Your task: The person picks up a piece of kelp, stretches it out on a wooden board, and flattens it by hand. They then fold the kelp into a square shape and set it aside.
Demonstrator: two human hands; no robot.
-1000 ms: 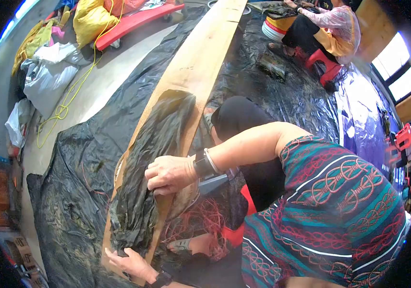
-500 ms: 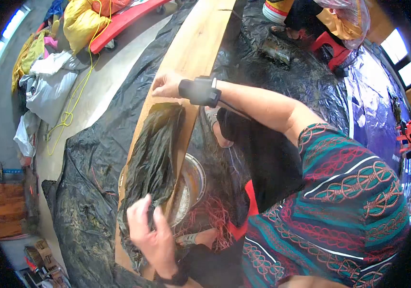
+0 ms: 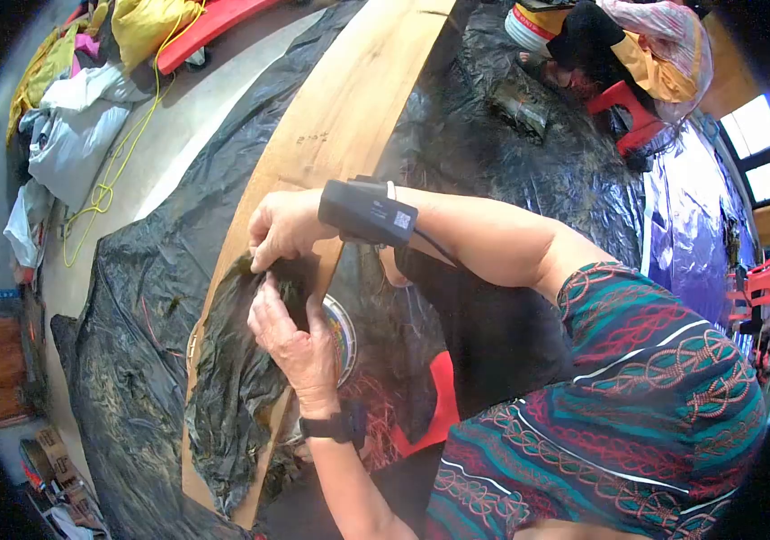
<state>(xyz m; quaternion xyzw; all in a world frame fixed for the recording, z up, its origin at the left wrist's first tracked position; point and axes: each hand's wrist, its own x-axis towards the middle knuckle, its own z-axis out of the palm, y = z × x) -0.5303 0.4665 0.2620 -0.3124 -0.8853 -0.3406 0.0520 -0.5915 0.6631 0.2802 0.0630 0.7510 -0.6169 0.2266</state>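
Observation:
A long, dark green-brown, wrinkled kelp-like sheet (image 3: 232, 396) lies lengthwise on a wooden board (image 3: 340, 108). At its upper end, my right hand (image 3: 290, 225) has its fingers closed in a pinch on the sheet's edge. Just below, my left hand (image 3: 295, 346) is curled against the sheet, with some of it bunched between fingers and thumb. The fingers of both hands nearly meet. A black device (image 3: 367, 211) is strapped on my right wrist and a dark band (image 3: 331, 427) on my left.
A round tub (image 3: 342, 337) stands partly under the board, near red strings (image 3: 371, 405). Black plastic sheeting (image 3: 133, 360) covers the floor. Another person (image 3: 596, 45) is at the upper right by a red stool (image 3: 628, 117). White sacks (image 3: 79, 148) and a yellow cord (image 3: 102, 193) lie left.
My right hand has moved down toward me, and my left hand has moved up to meet it. The sheet's upper end is now gathered between them. The whole view has shifted slightly.

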